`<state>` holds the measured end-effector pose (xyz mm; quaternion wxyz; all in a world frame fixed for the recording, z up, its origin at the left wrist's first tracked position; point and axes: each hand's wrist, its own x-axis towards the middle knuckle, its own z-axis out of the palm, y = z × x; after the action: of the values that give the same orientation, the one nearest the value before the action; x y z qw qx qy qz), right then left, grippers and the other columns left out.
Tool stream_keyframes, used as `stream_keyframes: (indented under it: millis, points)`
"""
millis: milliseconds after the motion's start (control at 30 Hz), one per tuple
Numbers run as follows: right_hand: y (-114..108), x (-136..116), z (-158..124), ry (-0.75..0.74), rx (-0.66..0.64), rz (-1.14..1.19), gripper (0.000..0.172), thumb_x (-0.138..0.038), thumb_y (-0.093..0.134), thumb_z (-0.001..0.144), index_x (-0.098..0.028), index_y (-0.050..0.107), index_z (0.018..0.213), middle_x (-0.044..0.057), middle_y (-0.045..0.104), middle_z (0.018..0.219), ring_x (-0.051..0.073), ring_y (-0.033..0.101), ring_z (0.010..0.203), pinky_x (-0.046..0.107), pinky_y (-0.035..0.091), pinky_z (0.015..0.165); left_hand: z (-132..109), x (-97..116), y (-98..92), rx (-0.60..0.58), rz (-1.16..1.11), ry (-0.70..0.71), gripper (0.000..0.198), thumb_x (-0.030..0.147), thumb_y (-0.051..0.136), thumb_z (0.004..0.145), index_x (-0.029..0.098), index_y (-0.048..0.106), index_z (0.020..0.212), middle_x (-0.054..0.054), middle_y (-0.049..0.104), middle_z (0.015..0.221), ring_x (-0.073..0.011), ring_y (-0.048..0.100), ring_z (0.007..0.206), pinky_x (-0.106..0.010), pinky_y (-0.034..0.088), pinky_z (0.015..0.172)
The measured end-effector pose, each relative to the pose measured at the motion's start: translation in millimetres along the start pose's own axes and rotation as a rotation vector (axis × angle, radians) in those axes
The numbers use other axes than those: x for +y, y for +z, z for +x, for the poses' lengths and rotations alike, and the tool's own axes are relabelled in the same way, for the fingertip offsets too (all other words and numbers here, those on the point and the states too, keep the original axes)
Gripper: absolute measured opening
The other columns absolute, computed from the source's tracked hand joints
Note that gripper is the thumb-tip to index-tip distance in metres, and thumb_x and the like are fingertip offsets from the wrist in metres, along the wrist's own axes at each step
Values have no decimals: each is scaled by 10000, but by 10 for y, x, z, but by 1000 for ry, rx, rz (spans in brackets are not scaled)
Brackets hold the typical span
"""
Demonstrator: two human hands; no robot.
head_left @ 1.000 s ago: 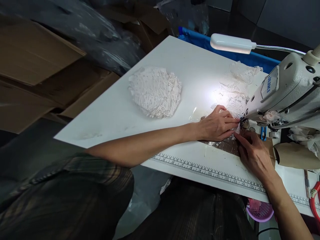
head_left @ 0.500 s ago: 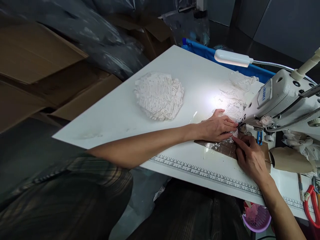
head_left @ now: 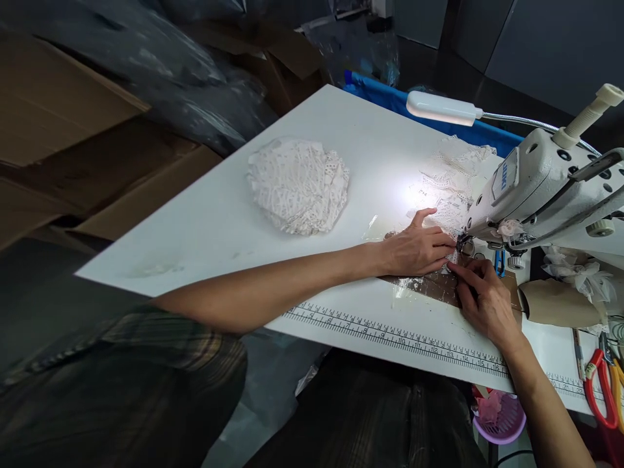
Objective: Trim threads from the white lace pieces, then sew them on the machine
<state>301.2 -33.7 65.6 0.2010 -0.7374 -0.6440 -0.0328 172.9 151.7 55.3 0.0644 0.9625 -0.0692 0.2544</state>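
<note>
White lace fabric (head_left: pixel 451 175) runs across the table behind the needle area of a white sewing machine (head_left: pixel 531 182). My left hand (head_left: pixel 419 250) lies flat on the near end of the lace, thumb apart from the fingers, just left of the presser foot. Close to its fingertips, my right hand (head_left: pixel 482 296) pinches the lace edge between thumb and index finger in front of the needle. The exact grip is small and partly hidden. A round bundle of white lace (head_left: pixel 299 185) sits on the table to the left.
A white lamp (head_left: pixel 441 108) hangs over the lace. Red-handled cutters (head_left: pixel 602 390) lie at the right edge near a brown roll (head_left: pixel 560 303). A ruler strip (head_left: pixel 400 338) lines the table front; a purple basket (head_left: pixel 502 422) is below. Cardboard boxes (head_left: pixel 63 104) stand left.
The view has shifted slightly, moving the table and machine a little to the left in the picture. Both hands keep nearly the same place and pose at the needle.
</note>
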Motion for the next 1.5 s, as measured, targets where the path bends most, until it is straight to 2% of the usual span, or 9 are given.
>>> stream_keyframes:
  millis: [300,533,700,833,1000,1133,1267,1367,1500]
  points:
    - [-14,-38,13,-10,-28,-103,381,-189,481,901,-250,709,1199,101,587,991,176,606,753,280,526,595,2,-8,-41,-33,9,-21,280,261,432,1010,243,700,1088,-48,715,1184,-201,662,975,-614,229,1121]
    - [-66,-97,113,110,-213,-217,445,-193,482,903,-271,637,1312,134,587,1096,168,619,723,239,467,519,40,2,-23,-87,23,-127,306,284,405,1027,232,688,1131,-58,699,1204,-209,639,1030,-608,203,1136]
    - [-80,-100,190,169,-273,-257,433,-238,511,919,-265,614,1338,148,606,1083,173,624,700,230,433,495,72,10,8,-72,68,-167,329,284,385,1032,210,695,1116,-66,703,1179,-202,643,979,-581,226,1120]
    - [-59,-49,185,170,-232,-162,415,-244,474,936,-236,632,1319,131,634,954,201,640,730,278,489,570,71,38,48,-60,118,-186,303,283,413,1020,221,689,1128,-64,696,1185,-204,640,975,-544,291,1077]
    - [-144,125,125,180,-85,150,420,-291,438,923,-205,633,1285,103,678,938,220,669,813,369,547,752,70,92,58,-2,216,-182,279,246,417,1014,187,661,1137,-89,670,1230,-196,629,975,-489,373,1008]
    - [-316,273,133,346,-213,297,486,-428,445,907,-130,606,1256,64,679,748,207,628,625,349,528,622,95,37,-69,92,278,-156,260,241,418,1016,136,647,1080,-126,674,1177,-201,626,948,-424,426,883]
    - [-363,347,220,379,-295,242,464,-468,457,884,-136,648,1146,82,687,734,237,647,677,364,517,651,104,-46,-190,132,284,-115,224,209,439,1003,136,651,993,-104,697,1058,-187,616,870,-369,430,792]
    - [-260,354,271,363,-224,244,377,-415,453,871,-161,667,1050,105,716,820,252,674,777,374,532,710,96,-46,-182,135,237,-21,223,181,450,994,136,656,920,-79,712,988,-161,607,803,-337,425,756]
    - [-84,304,241,299,20,208,293,-326,423,845,-182,655,951,129,719,957,263,678,884,392,540,770,77,-8,-112,82,129,78,229,160,455,994,151,666,903,-50,727,964,-129,613,770,-330,418,789]
